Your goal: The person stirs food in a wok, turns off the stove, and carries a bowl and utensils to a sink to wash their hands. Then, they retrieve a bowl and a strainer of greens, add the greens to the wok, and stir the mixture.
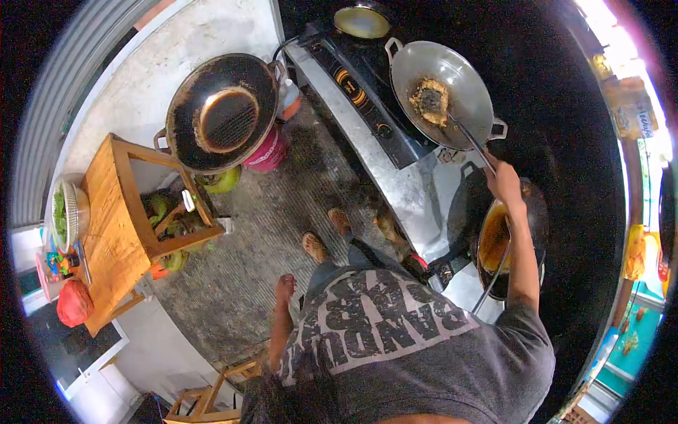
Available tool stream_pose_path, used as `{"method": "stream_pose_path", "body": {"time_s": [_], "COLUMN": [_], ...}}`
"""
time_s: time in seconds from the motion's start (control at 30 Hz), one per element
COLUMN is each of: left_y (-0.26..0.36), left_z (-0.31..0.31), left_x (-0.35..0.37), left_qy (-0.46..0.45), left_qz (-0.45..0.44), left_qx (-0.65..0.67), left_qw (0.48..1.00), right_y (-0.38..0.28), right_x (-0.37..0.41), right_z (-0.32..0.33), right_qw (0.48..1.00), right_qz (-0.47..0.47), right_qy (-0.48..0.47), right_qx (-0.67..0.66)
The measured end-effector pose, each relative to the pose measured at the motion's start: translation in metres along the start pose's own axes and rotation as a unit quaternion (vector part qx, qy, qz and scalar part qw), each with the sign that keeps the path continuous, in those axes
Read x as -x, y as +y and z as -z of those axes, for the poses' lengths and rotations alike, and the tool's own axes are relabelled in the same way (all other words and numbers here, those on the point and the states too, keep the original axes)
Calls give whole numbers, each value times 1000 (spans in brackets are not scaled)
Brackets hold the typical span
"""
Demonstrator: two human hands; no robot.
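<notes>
My right hand (503, 180) is shut on the handle of a metal spatula (467, 138), whose blade reaches into a silver wok (466, 81) on the black stove (353, 88). In the wok lies a browned, crumbly patty of food (431, 100), and the spatula tip touches its near edge. My left hand (284, 287) hangs at my side over the floor with its fingers curled, holding nothing. I wear a grey printed T-shirt.
A large blackened wok of dark oil (224, 113) sits over a pink gas cylinder (267, 152). A wooden table (113, 226) holds a bowl of greens (67, 212) and a red bag (74, 304). A pot of orange liquid (494, 240) stands below my right arm. A pan (361, 21) sits at the back.
</notes>
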State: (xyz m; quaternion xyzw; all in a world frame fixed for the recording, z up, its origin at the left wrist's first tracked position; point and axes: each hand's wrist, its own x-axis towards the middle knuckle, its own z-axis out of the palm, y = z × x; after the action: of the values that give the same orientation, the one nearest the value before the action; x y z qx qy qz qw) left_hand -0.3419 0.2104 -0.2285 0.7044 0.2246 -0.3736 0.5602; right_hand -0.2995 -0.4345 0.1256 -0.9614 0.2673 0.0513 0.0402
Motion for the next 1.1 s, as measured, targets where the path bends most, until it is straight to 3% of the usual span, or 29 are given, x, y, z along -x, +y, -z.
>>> {"method": "stream_pose_path", "body": {"time_s": [0.13,0.17,0.27,0.37,0.4,0.5,0.6,0.67,0.7,0.8,0.9,1.0,1.07,1.1], "left_y": [-21,-32,3,-6,65,21,30,31,29,7,-70,-104,-113,-117], "left_z": [-14,-12,0,3,-11,12,-13,-25,-32,-48,-46,-34,-42,-44], "left_x": [-30,-41,-29,-52,-1,-35,-14,0,3,16,-9,-15,-25,-29], "left_qy": [24,34,-18,44,53,27,86,102,110,112,78,25,114,159], "left_qz": [21,30,14,-36,-64,18,-81,-20,10,38,89,-60,-55,-49], "left_qx": [-58,-84,1,-63,-73,49,-61,-144,-183,-59,-127,-101,-187,-229], "left_qw": [998,995,1000,996,994,998,991,984,977,991,985,993,974,959], "right_y": [13,19,28,16,21,32,13,18,15,-2,2,-2,7,6], "right_x": [32,28,-8,-46,-62,-88,-64,-37,-21,20,18,-15,-46,-61], "right_z": [20,12,-28,-43,-55,-85,-67,-48,-34,-5,-26,-47,-63,-65], "right_qw": [999,998,998,999,998,997,996,999,999,998,998,999,991,992], "right_qz": [-24,-27,-4,-1,-11,-25,22,-7,-12,-18,-15,-26,24,13], "right_qy": [-23,-22,-6,40,54,72,87,-12,-9,-13,-12,30,113,111], "right_qx": [42,47,59,-3,3,15,-3,-45,-45,-63,-52,-26,-61,-59]}}
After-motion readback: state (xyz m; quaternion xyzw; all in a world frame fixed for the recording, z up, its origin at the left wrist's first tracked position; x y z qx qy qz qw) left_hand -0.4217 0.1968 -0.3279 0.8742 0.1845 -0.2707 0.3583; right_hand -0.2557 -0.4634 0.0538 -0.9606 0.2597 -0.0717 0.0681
